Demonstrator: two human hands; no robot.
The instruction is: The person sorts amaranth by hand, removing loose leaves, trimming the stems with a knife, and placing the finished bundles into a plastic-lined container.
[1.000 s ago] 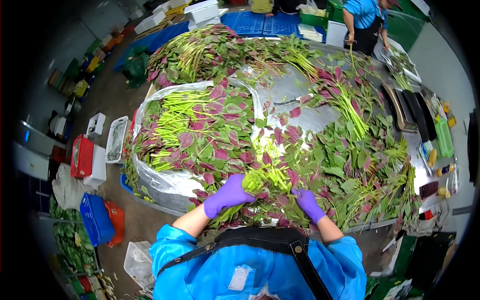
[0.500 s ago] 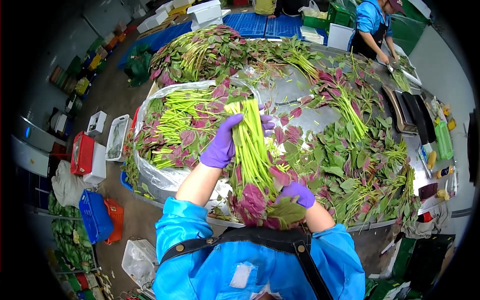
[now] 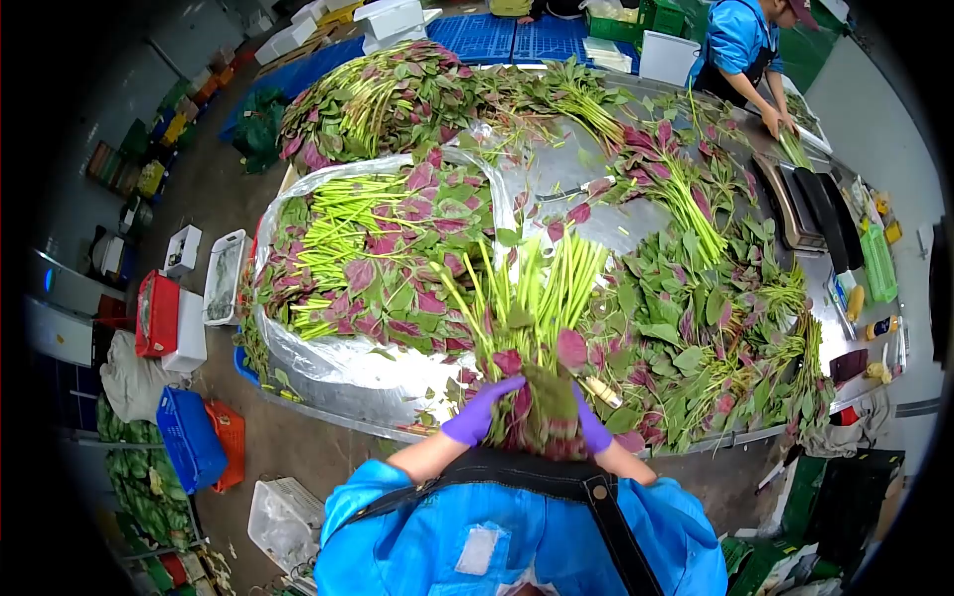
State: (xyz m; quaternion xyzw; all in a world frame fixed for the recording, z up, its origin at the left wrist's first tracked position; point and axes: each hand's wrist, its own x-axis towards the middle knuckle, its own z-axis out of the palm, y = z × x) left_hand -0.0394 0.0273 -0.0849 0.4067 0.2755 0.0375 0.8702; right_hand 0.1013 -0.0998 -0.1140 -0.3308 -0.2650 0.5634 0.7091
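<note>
A bunch of red amaranth (image 3: pixel 549 402) is between my purple-gloved hands at the near table edge, its leafy end toward my body and its green stems fanned away. My left hand (image 3: pixel 483 411) grips the leaves from the left side. On the right side, my right hand (image 3: pixel 593 425) is closed against the same leaves, its fingers partly hidden behind them. A pale-handled tool (image 3: pixel 603 391) lies just beyond my right hand. To the left, a crate lined with clear plastic (image 3: pixel 328 363) holds more amaranth, stems and leaves layered together.
Loose amaranth (image 3: pixel 686 338) covers the table's right side, with a large heap (image 3: pixel 388 99) at the far left. A knife (image 3: pixel 562 194) lies mid-table. Beyond the scale (image 3: pixel 785 204), a person (image 3: pixel 740 55) handles greens. Blue (image 3: pixel 189 437) and orange crates (image 3: pixel 227 444) stand on the floor.
The bunch has come down toward my body, and its stems have spread apart. My left hand has moved from the stem ends to the leafy end, opposite my right hand.
</note>
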